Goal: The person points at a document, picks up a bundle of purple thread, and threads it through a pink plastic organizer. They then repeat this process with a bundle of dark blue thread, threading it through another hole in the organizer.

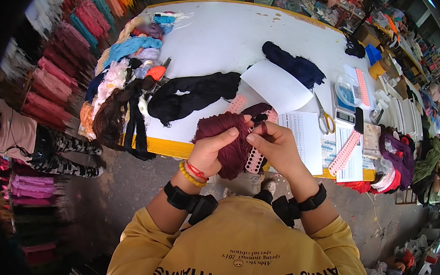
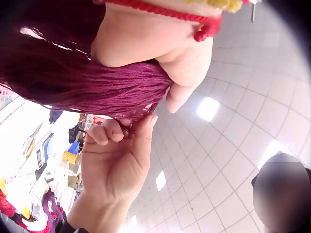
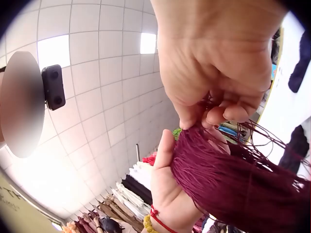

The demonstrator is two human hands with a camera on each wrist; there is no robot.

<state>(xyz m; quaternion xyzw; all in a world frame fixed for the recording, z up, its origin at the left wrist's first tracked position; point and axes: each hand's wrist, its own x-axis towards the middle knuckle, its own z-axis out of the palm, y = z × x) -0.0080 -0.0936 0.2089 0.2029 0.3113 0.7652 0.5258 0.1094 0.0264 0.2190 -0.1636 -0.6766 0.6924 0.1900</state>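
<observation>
A thick skein of maroon yarn (image 1: 224, 132) is gripped by my left hand (image 1: 209, 151) in front of my body, close to the table's front edge. In the left wrist view the yarn (image 2: 116, 90) bunches under the thumb and fingers. My right hand (image 1: 282, 145) pinches a few strands at the skein's end, thumb and fingertips close together beside the left hand. Loose strands trail from those fingers in the right wrist view, where the skein (image 3: 223, 179) spreads below. A pink strip with punched holes (image 1: 254, 160) hangs beside the skein, partly hidden by yarn and the right hand.
Black yarn (image 1: 197, 94) and navy yarn (image 1: 294, 64) lie on the white table (image 1: 213, 32). A blank sheet (image 1: 276, 88), printed pages (image 1: 306, 140), scissors (image 1: 327, 119) and a scale (image 1: 344, 116) are to the right. Coloured skeins (image 1: 133, 49) crowd the left edge; another person (image 1: 16, 133) stands there.
</observation>
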